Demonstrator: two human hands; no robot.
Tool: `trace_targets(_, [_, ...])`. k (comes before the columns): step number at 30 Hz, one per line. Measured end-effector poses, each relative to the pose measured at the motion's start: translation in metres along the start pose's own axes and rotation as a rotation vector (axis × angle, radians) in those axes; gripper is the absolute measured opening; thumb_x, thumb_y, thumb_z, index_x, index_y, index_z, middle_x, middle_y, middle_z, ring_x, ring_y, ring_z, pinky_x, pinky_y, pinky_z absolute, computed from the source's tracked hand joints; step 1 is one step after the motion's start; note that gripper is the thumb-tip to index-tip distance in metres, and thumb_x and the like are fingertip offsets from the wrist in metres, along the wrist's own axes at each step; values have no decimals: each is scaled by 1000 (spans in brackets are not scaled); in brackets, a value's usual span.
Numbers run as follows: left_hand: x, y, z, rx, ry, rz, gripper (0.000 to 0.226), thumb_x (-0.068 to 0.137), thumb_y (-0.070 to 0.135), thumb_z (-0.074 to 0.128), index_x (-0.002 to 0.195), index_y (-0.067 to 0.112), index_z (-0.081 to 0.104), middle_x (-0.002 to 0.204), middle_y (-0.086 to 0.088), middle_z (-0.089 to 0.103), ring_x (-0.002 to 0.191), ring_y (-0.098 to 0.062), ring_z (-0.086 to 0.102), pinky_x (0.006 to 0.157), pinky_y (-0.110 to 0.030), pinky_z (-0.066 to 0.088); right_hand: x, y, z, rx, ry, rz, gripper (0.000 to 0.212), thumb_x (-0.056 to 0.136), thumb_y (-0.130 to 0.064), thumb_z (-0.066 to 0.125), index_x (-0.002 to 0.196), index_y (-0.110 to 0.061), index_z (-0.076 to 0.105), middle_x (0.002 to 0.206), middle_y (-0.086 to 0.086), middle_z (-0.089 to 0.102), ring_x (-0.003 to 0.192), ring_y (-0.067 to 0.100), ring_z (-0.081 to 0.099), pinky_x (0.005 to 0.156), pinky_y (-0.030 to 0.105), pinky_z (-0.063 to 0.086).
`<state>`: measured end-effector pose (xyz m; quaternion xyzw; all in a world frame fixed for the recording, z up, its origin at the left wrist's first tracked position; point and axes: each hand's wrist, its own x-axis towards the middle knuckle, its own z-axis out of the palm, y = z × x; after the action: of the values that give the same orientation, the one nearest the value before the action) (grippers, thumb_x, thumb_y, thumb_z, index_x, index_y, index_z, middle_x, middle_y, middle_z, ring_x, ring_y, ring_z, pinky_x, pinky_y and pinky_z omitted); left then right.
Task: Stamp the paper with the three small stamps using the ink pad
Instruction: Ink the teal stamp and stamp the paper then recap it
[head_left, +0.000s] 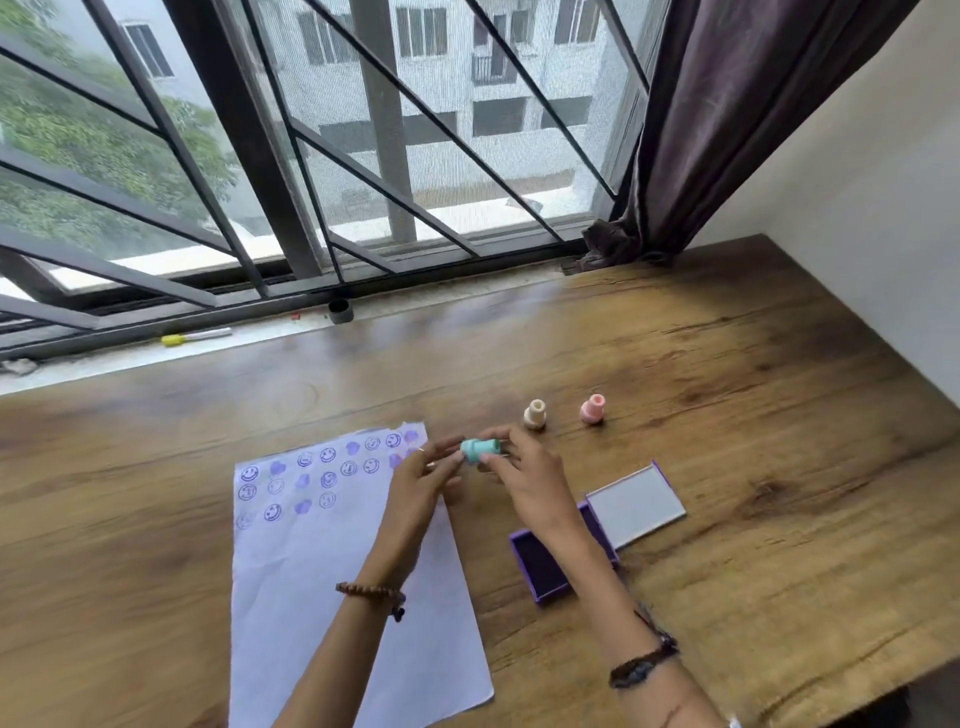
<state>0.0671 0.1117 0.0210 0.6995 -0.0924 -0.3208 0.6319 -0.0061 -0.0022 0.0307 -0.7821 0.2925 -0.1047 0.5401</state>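
A small teal stamp (479, 450) lies sideways in the air, pinched between the fingertips of my left hand (418, 486) and my right hand (524, 478), above the paper's top right corner. The white paper (332, 582) lies on the wooden table (753, 467) and carries rows of purple smiley and heart prints along its top. A cream stamp (535, 414) and a pink stamp (592, 409) stand upright beyond my right hand. The purple ink pad (545, 569) sits open under my right forearm, its lid (636, 505) folded back to the right.
A window with dark metal bars (311, 156) runs along the table's far edge. On the sill lie a yellow-capped marker (195, 336) and a small black cap (341, 310). A dark curtain (727, 119) hangs at the far right beside a white wall.
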Motion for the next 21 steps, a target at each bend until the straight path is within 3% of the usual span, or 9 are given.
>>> trace_targets(3, [-14, 0, 8, -204, -86, -65, 23, 91, 12, 53, 111, 5, 63, 101, -11, 70, 92, -13, 68, 75, -16, 56, -21, 4, -7, 96, 61, 3, 14, 87, -18, 60, 100, -18, 64, 99, 3, 69, 87, 11, 66, 72, 26, 58])
trace_targets(6, [-24, 4, 18, -212, -64, -21, 23, 83, 9, 63, 106, 7, 67, 95, -5, 73, 87, -7, 69, 69, -10, 53, -36, 9, -16, 129, 142, 44, 18, 91, -31, 53, 92, -18, 65, 90, 3, 65, 75, 11, 63, 63, 23, 54])
trace_targets(9, [-28, 4, 24, 24, -43, 107, 25, 78, 10, 71, 102, 14, 70, 96, -2, 74, 87, -6, 69, 69, -8, 51, -48, 12, -27, 435, 130, 253, 30, 92, -41, 47, 85, -20, 67, 76, 1, 66, 62, 4, 61, 63, 21, 51])
trace_targets(12, [-29, -3, 24, 381, 1, 278, 24, 79, 8, 70, 102, 16, 69, 99, -2, 71, 87, -12, 66, 74, -11, 50, -59, 14, -40, 875, 86, 384, 21, 90, -24, 54, 80, -10, 67, 69, 3, 64, 58, 7, 62, 56, 20, 55])
trace_targets(14, [-30, -14, 21, 564, -42, 356, 26, 82, 5, 65, 107, 16, 66, 104, 0, 67, 89, -13, 62, 78, -18, 49, -68, 18, -49, 983, 86, 407, 15, 88, -12, 55, 80, -8, 67, 69, 3, 66, 58, 7, 64, 54, 18, 56])
trace_targets(18, [-33, -29, 19, 715, -76, 398, 26, 89, 15, 58, 114, 20, 61, 104, 5, 59, 93, -14, 59, 76, -15, 41, -82, 31, -71, 940, 165, 350, 20, 88, -3, 51, 83, -12, 68, 71, -1, 70, 62, 7, 64, 60, 17, 57])
trace_targets(21, [-36, -34, 22, 720, -80, 394, 43, 85, 21, 64, 126, 21, 51, 130, 1, 51, 119, -15, 48, 92, -11, 30, -89, 41, -84, 808, 238, 348, 16, 86, 1, 54, 90, -7, 68, 74, 5, 67, 61, 8, 64, 60, 14, 56])
